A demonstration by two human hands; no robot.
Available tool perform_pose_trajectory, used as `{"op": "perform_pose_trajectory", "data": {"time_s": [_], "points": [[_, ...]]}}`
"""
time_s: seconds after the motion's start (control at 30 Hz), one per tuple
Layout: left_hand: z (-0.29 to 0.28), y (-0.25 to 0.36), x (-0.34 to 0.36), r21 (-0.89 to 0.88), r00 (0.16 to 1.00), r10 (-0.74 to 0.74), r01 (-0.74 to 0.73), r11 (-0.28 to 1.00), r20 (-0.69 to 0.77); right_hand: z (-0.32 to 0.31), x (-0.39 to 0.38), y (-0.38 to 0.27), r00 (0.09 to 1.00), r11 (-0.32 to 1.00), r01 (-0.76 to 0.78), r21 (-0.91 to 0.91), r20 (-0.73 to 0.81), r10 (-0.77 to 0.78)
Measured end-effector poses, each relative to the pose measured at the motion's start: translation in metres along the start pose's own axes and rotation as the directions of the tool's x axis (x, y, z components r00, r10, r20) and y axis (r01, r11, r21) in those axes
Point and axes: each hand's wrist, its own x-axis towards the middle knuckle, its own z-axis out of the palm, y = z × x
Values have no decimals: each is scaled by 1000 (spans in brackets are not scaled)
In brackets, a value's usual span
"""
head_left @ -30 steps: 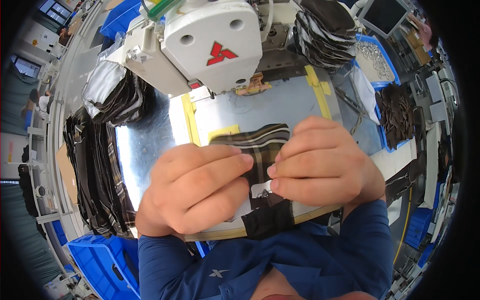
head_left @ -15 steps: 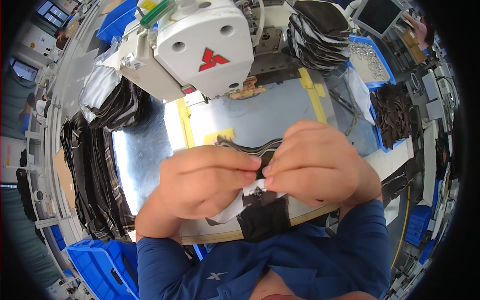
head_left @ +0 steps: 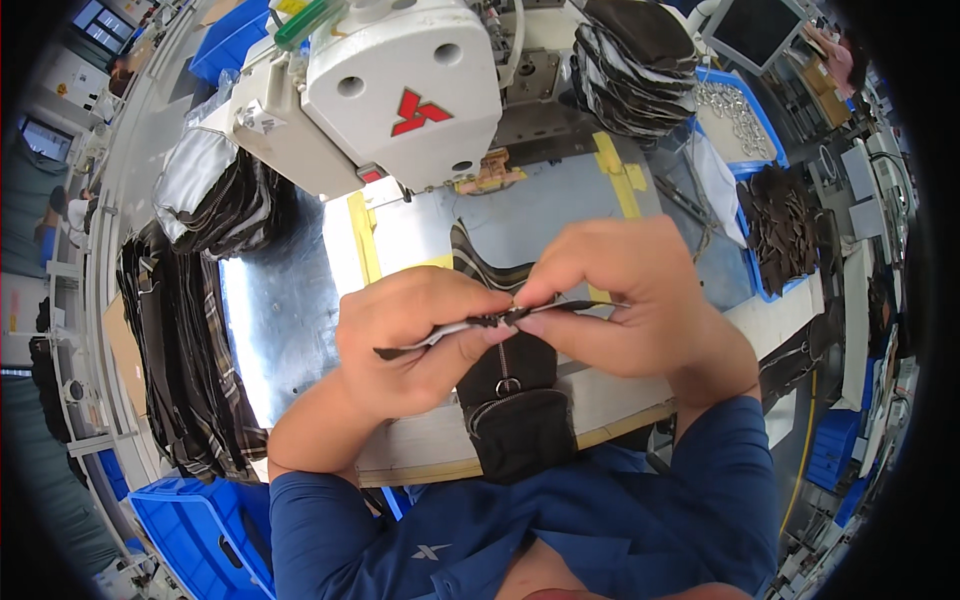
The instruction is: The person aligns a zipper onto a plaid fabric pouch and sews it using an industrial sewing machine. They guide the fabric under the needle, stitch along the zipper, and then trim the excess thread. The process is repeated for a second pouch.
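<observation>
My left hand (head_left: pixel 415 335) and my right hand (head_left: pixel 625 295) meet over the front of the work surface, both closed. Thumbs and fingertips pinch a small dark fabric piece with a whitish underside (head_left: pixel 396 353), seen almost edge-on; its middle is partly hidden by my fingers. Below my hands lies a dark fabric strap (head_left: pixel 520 365) with a metal ring (head_left: pixel 508 386) and a stitched line. A black zippered pouch-like part (head_left: pixel 522 432) hangs over the front edge. Beyond my fingers a striped fabric edge (head_left: pixel 490 272) curves up.
A white sewing machine head (head_left: pixel 405 110) stands ahead. Stacks of dark fabric pieces (head_left: pixel 190 350) lie left, with another stack (head_left: pixel 635 70) at the back right. Blue trays hold metal rings (head_left: pixel 735 110) and dark scraps (head_left: pixel 782 225). Yellow tape (head_left: pixel 622 180) marks the metal plate.
My hands have turned the small fabric piece from a tilted face view to edge-on and raised it slightly. The strap and its ring beneath now show.
</observation>
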Motion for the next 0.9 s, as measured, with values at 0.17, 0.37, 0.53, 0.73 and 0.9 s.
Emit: {"op": "perform_pose_trajectory", "data": {"time_s": [0.17, 0.37, 0.53, 0.73, 0.9], "points": [[4, -1, 1, 39, 1000, -23, 23, 999, -5, -2, 5, -4, 998, 993, 70, -91, -4, -70], [15, -15, -1, 102, 993, 113, -109, 989, -29, 7, 2, 3, 939, 871, 336, -357, 52, -341], [13, -16, 1, 272, 994, 110, -113, 956, 28, 9, -1, 5, 930, 825, 343, -449, 43, -364], [10, -22, 0, 267, 996, -83, 86, 960, -22, 8, 6, 21, 994, 980, 73, -184, -66, -86], [17, -31, 11, -318, 815, -576, 529, 787, -70, 15, -1, 54, 879, 805, -454, 381, 42, 476]]}}
